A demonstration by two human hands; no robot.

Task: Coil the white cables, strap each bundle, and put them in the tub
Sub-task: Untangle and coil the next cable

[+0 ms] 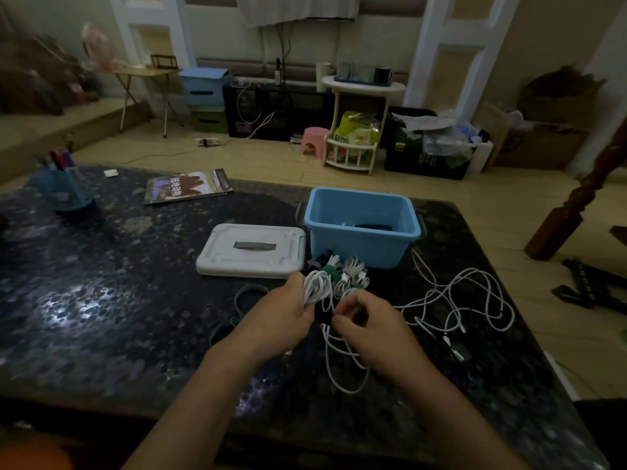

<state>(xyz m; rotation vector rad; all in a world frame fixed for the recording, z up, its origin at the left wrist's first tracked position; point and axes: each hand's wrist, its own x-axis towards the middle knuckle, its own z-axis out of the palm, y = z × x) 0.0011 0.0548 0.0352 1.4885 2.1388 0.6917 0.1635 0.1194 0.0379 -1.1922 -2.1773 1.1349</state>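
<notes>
My left hand (pixel 283 308) grips a coiled white cable bundle (pixel 317 288) over the dark table. My right hand (pixel 368 325) pinches a black strap (pixel 322 313) at that bundle's lower side, with white loops (pixel 346 368) hanging below onto the table. Just beyond my hands lie several strapped white bundles (pixel 349 269) with green and black straps. The blue tub (pixel 363 222) stands open behind them, something dark inside. A loose uncoiled white cable (pixel 471 300) sprawls to the right.
The tub's white lid (pixel 252 251) lies left of the tub. Dark loose straps (pixel 247 293) lie left of my hands. A blue pen holder (pixel 64 191) and a magazine (pixel 188 186) sit at the table's far left. The table edge runs close on the right.
</notes>
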